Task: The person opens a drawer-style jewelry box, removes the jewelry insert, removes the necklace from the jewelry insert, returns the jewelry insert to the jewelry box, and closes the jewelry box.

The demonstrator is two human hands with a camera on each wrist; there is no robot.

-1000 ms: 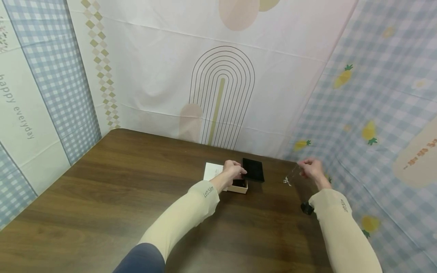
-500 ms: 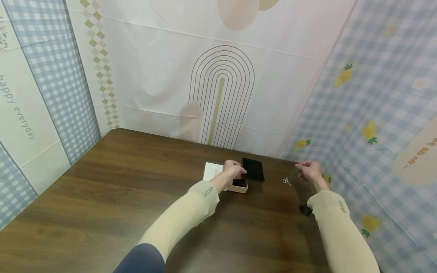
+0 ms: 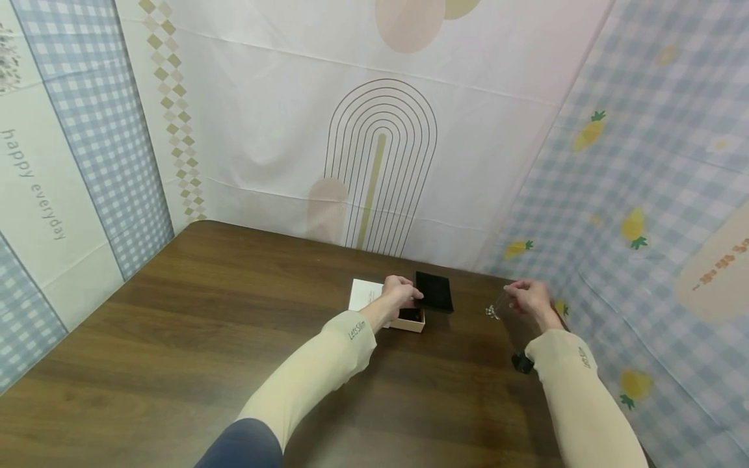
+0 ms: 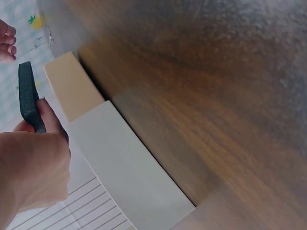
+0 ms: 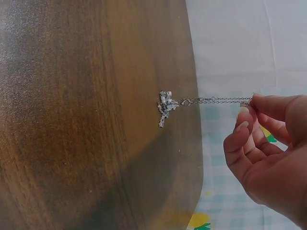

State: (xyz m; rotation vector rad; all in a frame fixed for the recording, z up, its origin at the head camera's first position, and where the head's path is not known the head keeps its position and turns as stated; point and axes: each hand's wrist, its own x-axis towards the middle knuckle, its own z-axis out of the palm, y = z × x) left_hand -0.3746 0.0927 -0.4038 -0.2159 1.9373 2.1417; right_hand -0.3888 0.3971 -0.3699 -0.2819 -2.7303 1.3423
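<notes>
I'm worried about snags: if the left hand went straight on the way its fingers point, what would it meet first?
Probably the silver chain pinched by the right hand: in the head view it comes next beyond the black pad that the left hand holds, though depth is unclear.

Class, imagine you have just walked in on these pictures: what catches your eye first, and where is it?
First, the silvery chain, pinched by the right hand on the right of the head view. Next, the black pad gripped by the left hand, near the cream box. Behind the table, a large lined arch decorates the white cloth.
</notes>
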